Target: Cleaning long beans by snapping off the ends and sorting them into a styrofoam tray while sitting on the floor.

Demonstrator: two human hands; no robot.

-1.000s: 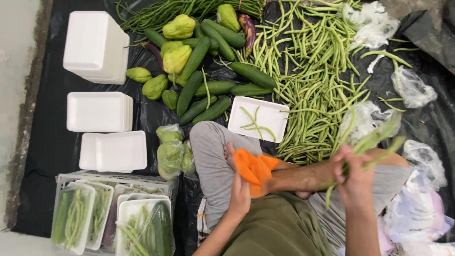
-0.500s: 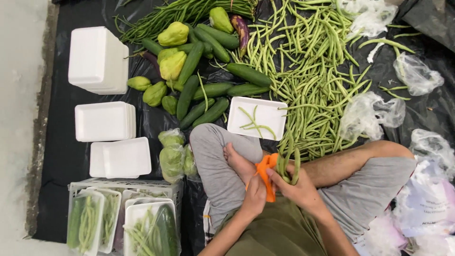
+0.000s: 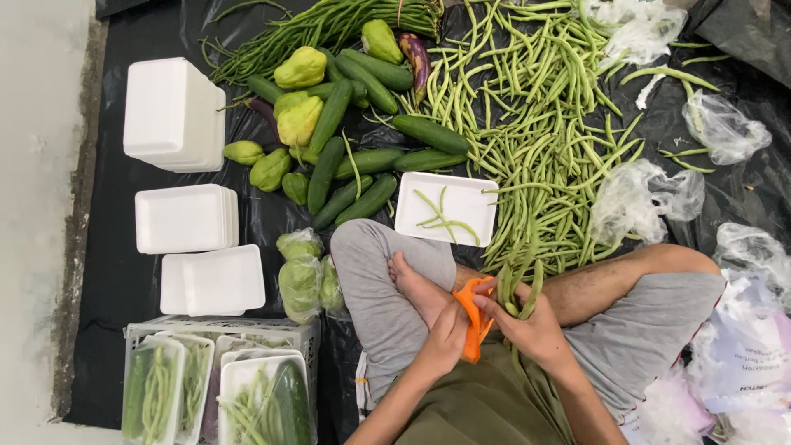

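The person sat cross-legged on a black plastic sheet, and both hands met over the lap, just below the white foam tray that lay in front of the knees. The right hand was clenched around a small bunch of green beans: smooth, slim, bright green pods, slightly curved, bundled side by side. Their long axis ran roughly upright in the head view, with the free ends sticking up out of the fist toward the tray and a bit of stem poking out below the hand. The left hand was closed on an orange tool, pressed right against the beans; what kind of tool it was couldn't be made out, too much of it was covered.

A few loose beans sat in the tray. Right of the tray was a big heap of green beans, left of it some cucumbers and pale chayotes. Further left of the tray stood stacks of foam trays, and below those a crate of wrapped packs.
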